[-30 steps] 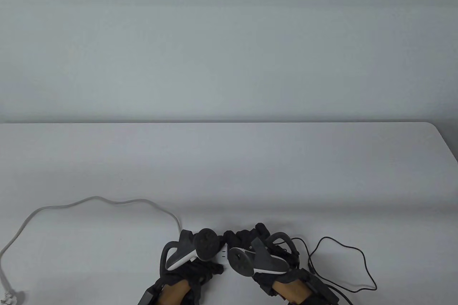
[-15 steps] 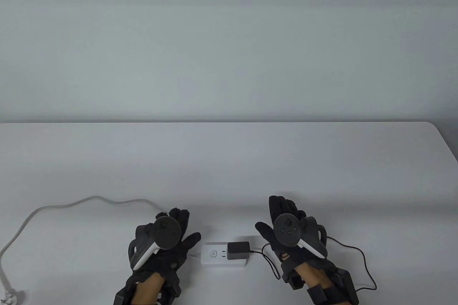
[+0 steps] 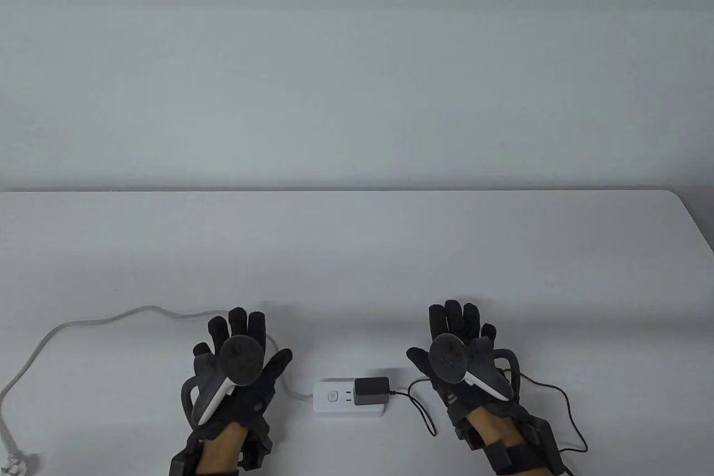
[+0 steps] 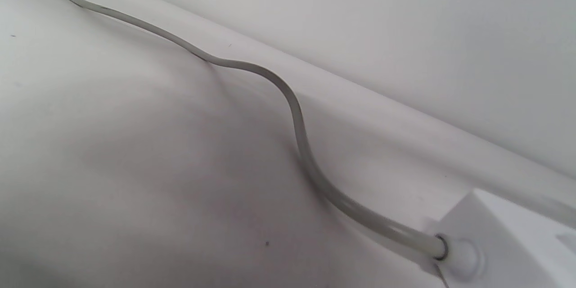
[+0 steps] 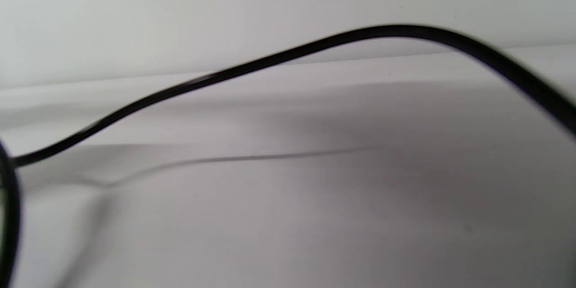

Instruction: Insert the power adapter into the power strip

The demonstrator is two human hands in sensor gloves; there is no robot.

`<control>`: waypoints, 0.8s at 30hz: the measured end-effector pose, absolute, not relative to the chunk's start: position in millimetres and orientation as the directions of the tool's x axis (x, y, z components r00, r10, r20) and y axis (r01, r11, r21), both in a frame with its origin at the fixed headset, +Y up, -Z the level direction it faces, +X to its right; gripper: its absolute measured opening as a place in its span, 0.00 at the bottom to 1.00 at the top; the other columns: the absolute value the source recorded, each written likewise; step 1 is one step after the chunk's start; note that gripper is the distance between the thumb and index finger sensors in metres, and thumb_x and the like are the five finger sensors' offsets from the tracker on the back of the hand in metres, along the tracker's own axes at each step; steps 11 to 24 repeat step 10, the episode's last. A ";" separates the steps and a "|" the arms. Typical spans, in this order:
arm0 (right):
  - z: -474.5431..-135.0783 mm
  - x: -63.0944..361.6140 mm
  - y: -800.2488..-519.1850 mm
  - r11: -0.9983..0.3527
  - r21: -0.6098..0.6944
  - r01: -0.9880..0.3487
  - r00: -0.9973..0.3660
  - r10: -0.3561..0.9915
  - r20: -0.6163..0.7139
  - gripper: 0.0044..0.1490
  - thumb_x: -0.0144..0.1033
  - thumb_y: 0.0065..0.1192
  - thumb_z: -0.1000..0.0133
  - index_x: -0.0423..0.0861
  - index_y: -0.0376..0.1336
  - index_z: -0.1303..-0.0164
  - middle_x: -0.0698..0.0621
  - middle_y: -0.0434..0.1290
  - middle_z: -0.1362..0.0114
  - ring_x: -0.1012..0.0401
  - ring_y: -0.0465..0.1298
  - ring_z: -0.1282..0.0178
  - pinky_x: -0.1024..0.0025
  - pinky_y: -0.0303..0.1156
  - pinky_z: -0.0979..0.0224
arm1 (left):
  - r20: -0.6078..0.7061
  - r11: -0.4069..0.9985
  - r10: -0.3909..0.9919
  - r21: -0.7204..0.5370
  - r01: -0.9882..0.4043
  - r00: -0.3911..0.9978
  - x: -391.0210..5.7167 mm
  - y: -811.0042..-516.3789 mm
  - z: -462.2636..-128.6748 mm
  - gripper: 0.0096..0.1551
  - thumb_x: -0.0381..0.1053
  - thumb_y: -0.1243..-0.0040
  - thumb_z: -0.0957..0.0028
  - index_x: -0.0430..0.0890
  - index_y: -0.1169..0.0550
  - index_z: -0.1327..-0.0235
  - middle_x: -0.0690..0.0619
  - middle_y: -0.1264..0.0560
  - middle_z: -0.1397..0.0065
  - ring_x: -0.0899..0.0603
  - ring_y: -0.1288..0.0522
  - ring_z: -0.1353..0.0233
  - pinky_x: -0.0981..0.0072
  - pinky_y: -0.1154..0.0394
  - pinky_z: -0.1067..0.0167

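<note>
A white power strip [image 3: 336, 399] lies near the table's front edge, and a black power adapter [image 3: 371, 391] sits plugged into its right part. My left hand [image 3: 240, 359] lies flat with fingers spread to the left of the strip, holding nothing. My right hand [image 3: 457, 347] lies flat with fingers spread to the right of the adapter, holding nothing. The strip's corner [image 4: 504, 238] and its white cable [image 4: 288, 99] show in the left wrist view. The adapter's black cable [image 5: 279, 58] crosses the right wrist view.
The strip's white cable [image 3: 111, 320] loops left to a plug [image 3: 14, 464] at the front left corner. The adapter's thin black cable [image 3: 563, 403] loops on the table at the right. The white table [image 3: 357, 253] stretches behind the hands.
Both hands have left the strip and adapter, moved apart sideways and spread flat on the table. The adapter now stands uncovered in the strip.
</note>
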State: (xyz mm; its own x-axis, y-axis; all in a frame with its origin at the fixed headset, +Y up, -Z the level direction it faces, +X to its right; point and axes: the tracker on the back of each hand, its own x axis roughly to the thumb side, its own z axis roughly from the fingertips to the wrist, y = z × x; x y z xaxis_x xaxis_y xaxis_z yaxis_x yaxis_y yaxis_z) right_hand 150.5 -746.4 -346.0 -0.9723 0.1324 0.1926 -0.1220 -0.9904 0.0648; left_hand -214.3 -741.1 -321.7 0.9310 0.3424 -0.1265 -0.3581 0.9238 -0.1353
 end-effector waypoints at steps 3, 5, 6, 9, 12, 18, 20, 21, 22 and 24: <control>-346.5 150.2 -747.7 -0.992 0.068 -0.108 -0.973 0.119 0.199 0.60 0.67 0.28 0.47 0.38 0.32 0.15 0.32 0.37 0.13 0.30 0.40 0.17 0.25 0.42 0.28 | -0.124 0.922 0.321 -0.183 -0.340 0.939 -210.6 -744.2 -322.7 0.54 0.76 0.59 0.54 0.59 0.55 0.14 0.52 0.64 0.10 0.34 0.70 0.13 0.33 0.67 0.25; -345.4 150.5 -748.6 -0.993 0.069 -0.091 -0.973 0.103 0.205 0.60 0.67 0.28 0.47 0.38 0.33 0.15 0.33 0.37 0.13 0.30 0.40 0.17 0.25 0.42 0.28 | -0.122 0.926 0.307 -0.190 -0.326 0.944 -207.5 -745.3 -323.4 0.54 0.76 0.59 0.54 0.59 0.55 0.14 0.52 0.65 0.10 0.34 0.70 0.13 0.33 0.67 0.25; -344.2 151.2 -749.3 -0.994 0.073 -0.078 -0.972 0.092 0.215 0.60 0.68 0.28 0.47 0.39 0.32 0.15 0.33 0.36 0.12 0.30 0.40 0.17 0.24 0.42 0.28 | -0.117 0.925 0.307 -0.196 -0.325 0.945 -205.5 -746.1 -323.9 0.54 0.76 0.59 0.54 0.59 0.55 0.14 0.52 0.65 0.10 0.35 0.70 0.13 0.33 0.68 0.25; -342.3 154.6 -749.0 -0.997 0.056 -0.060 -0.972 0.071 0.224 0.59 0.68 0.28 0.48 0.40 0.33 0.14 0.35 0.36 0.12 0.31 0.41 0.16 0.24 0.42 0.28 | -0.107 0.924 0.305 -0.207 -0.321 0.946 -199.7 -747.2 -325.1 0.54 0.76 0.59 0.54 0.59 0.55 0.14 0.52 0.65 0.10 0.35 0.71 0.13 0.33 0.68 0.25; -342.2 155.7 -748.8 -0.996 0.056 -0.062 -0.972 0.073 0.224 0.59 0.68 0.28 0.48 0.41 0.33 0.14 0.35 0.36 0.12 0.31 0.42 0.16 0.24 0.42 0.28 | -0.105 0.924 0.302 -0.211 -0.318 0.947 -197.8 -747.4 -325.6 0.54 0.76 0.59 0.54 0.59 0.55 0.14 0.52 0.65 0.10 0.35 0.71 0.13 0.34 0.68 0.25; -342.2 155.7 -748.8 -0.996 0.056 -0.062 -0.972 0.073 0.224 0.59 0.68 0.28 0.48 0.41 0.33 0.14 0.35 0.36 0.12 0.31 0.42 0.16 0.24 0.42 0.28 | -0.105 0.924 0.302 -0.211 -0.318 0.947 -197.8 -747.4 -325.6 0.54 0.76 0.59 0.54 0.59 0.55 0.14 0.52 0.65 0.10 0.35 0.71 0.13 0.34 0.68 0.25; -342.2 155.7 -748.8 -0.996 0.056 -0.062 -0.972 0.073 0.224 0.59 0.68 0.28 0.48 0.41 0.33 0.14 0.35 0.36 0.12 0.31 0.42 0.16 0.24 0.42 0.28 | -0.105 0.924 0.302 -0.211 -0.318 0.947 -197.8 -747.4 -325.6 0.54 0.76 0.59 0.54 0.59 0.55 0.14 0.52 0.65 0.10 0.35 0.71 0.13 0.34 0.68 0.25; -342.2 155.7 -748.8 -0.996 0.056 -0.062 -0.972 0.073 0.224 0.59 0.68 0.28 0.48 0.41 0.33 0.14 0.35 0.36 0.12 0.31 0.42 0.16 0.24 0.42 0.28 | -0.105 0.924 0.302 -0.211 -0.318 0.947 -197.8 -747.4 -325.6 0.54 0.76 0.59 0.54 0.59 0.55 0.14 0.52 0.65 0.10 0.35 0.71 0.13 0.34 0.68 0.25; -342.2 155.7 -748.8 -0.996 0.056 -0.062 -0.972 0.073 0.224 0.59 0.68 0.28 0.48 0.41 0.33 0.14 0.35 0.36 0.12 0.31 0.42 0.16 0.24 0.42 0.28 | -0.105 0.924 0.302 -0.211 -0.318 0.947 -197.8 -747.4 -325.6 0.54 0.76 0.59 0.54 0.59 0.55 0.14 0.52 0.65 0.10 0.35 0.71 0.13 0.34 0.68 0.25; -342.2 155.7 -748.8 -0.996 0.056 -0.062 -0.972 0.073 0.224 0.59 0.68 0.28 0.48 0.41 0.33 0.14 0.35 0.36 0.12 0.31 0.42 0.16 0.24 0.42 0.28 | -0.105 0.924 0.302 -0.211 -0.318 0.947 -197.8 -747.4 -325.6 0.54 0.76 0.59 0.54 0.59 0.55 0.14 0.52 0.65 0.10 0.35 0.71 0.13 0.34 0.68 0.25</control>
